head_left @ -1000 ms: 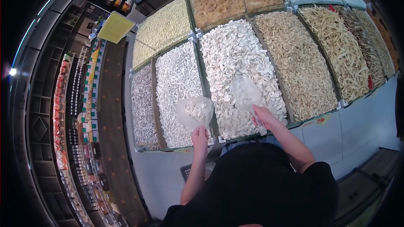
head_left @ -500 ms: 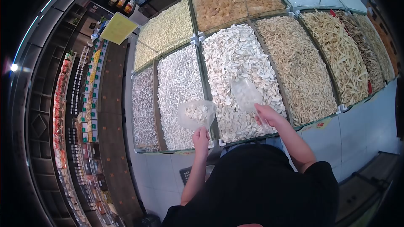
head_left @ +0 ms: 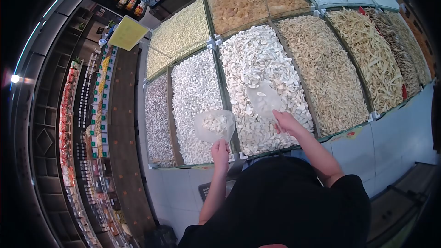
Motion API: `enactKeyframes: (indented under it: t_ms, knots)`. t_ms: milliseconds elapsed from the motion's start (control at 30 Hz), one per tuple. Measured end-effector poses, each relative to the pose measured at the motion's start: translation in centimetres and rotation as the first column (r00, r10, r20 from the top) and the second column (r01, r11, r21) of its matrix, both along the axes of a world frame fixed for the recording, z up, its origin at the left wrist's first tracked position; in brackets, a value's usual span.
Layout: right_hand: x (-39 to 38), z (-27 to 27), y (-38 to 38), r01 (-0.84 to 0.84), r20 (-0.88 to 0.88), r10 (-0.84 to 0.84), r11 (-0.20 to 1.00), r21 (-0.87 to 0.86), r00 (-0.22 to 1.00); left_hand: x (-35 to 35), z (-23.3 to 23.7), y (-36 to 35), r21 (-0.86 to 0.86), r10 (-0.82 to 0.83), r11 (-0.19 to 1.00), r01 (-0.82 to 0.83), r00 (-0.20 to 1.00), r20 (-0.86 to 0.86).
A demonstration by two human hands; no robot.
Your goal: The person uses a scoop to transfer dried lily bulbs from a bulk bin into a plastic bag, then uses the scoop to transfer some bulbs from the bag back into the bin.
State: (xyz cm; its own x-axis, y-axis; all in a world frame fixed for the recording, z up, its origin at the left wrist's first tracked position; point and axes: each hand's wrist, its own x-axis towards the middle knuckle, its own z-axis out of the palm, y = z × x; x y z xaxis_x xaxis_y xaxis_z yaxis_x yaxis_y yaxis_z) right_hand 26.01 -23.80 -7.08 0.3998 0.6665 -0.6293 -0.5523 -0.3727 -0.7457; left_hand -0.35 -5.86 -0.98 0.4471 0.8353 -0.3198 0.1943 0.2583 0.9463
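Note:
My left hand [head_left: 221, 151] is closed in a pinch on the edge of a translucent plastic bag [head_left: 199, 128], or something much like one. Pale dried slices [head_left: 215, 123] lie inside it, over the boundary between two bins. A translucent plastic scoop [head_left: 268, 105] is in my right hand [head_left: 285, 123], its fingers wrapped at the near end. The scoop rests on or just over the large white dried slices [head_left: 257, 59] in the middle bin, and a slice shows at its far part. Whether it touches the heap is hard to tell.
Small white pieces [head_left: 195, 87] fill the bin at left, and tan dried pieces [head_left: 321, 64] the one at right. Behind are amber lumps [head_left: 239, 4] and cream-coloured kernels [head_left: 181, 25]. A yellow sign [head_left: 128, 33] stands at the left corner. Stocked shelves [head_left: 98, 105] line the left.
My right hand and the scoop have shifted slightly left, and the scoop now lies flatter over the slices. My left hand and the bag have hardly moved.

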Motion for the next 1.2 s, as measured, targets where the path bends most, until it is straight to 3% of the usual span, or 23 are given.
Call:
enactKeyframes:
  t_ms: [167,467,667,767,867,967,1067,1167,1200]
  knots:
    - [-1.3,-0.6,1.0,0.092,-0.025,-0.091,0.996,0.020,0.996,-0.1,0.2,0.1,0.017,-0.009,1.000,0.008,1.000,0.007]
    - [-2.9,-1.1,-2.0,0.199,0.192,-0.201,0.980,0.031,0.960,-0.2,0.3,0.0,0.004,-0.022,1.000,0.022,1.000,0.003]
    - [-1.7,4.5,-5.3,0.081,0.277,-0.066,0.996,-0.043,0.959,-0.1,0.1,0.1,0.061,-0.055,0.997,0.056,0.998,-0.006]
    - [-1.2,10.4,-5.5,-0.043,0.184,0.054,0.997,-0.060,0.981,-0.3,-0.5,0.5,0.101,-0.061,0.993,0.063,0.998,-0.024]
    - [-0.7,14.6,-4.6,-0.258,0.201,0.264,0.965,-0.057,0.943,-0.7,-1.0,0.6,0.133,-0.073,0.988,0.076,0.997,-0.027]
    - [-0.2,18.4,-2.5,-0.472,0.192,0.470,0.881,-0.039,0.861,-1.0,-1.1,0.7,0.143,-0.081,0.986,0.083,0.996,-0.025]
    - [-0.6,20.8,1.3,-0.647,0.291,0.647,0.755,-0.111,0.705,-1.0,-0.8,0.5,0.123,-0.067,0.990,0.067,0.998,-0.007]
    - [-2.1,21.3,5.7,-0.729,0.473,0.741,0.634,-0.258,0.477,-1.2,-0.5,0.4,0.123,-0.065,0.990,0.063,0.998,0.009]
    - [-3.1,20.2,6.9,-0.701,0.629,0.693,0.640,-0.314,0.351,-1.2,-0.5,0.5,0.128,-0.069,0.990,0.066,0.998,0.013]
